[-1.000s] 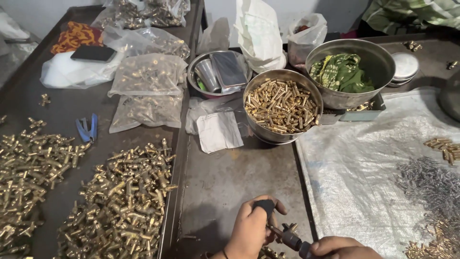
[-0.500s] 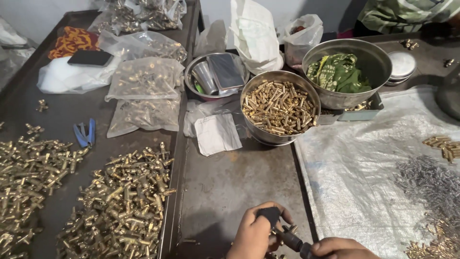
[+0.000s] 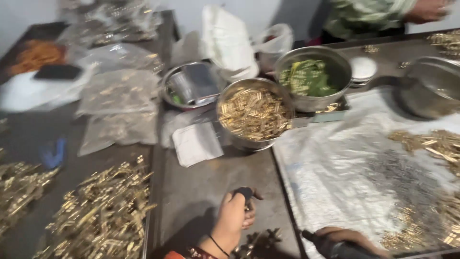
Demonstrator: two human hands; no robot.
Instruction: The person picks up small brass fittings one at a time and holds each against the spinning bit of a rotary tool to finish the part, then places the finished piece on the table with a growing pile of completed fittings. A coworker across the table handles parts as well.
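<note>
Dark metal workbench [image 3: 206, 192] fills the head view, blurred, strewn with heaps of brass fittings [image 3: 103, 211], plastic bags and steel bowls; one bowl [image 3: 254, 115] brims with brass pieces. Left hand [image 3: 235, 216] is clenched around a small black knob [image 3: 245, 193] near the bench's front edge. Right hand [image 3: 347, 237] grasps a dark tool handle [image 3: 330, 247] at the bottom edge, beside white sheeting [image 3: 345, 168].
</note>
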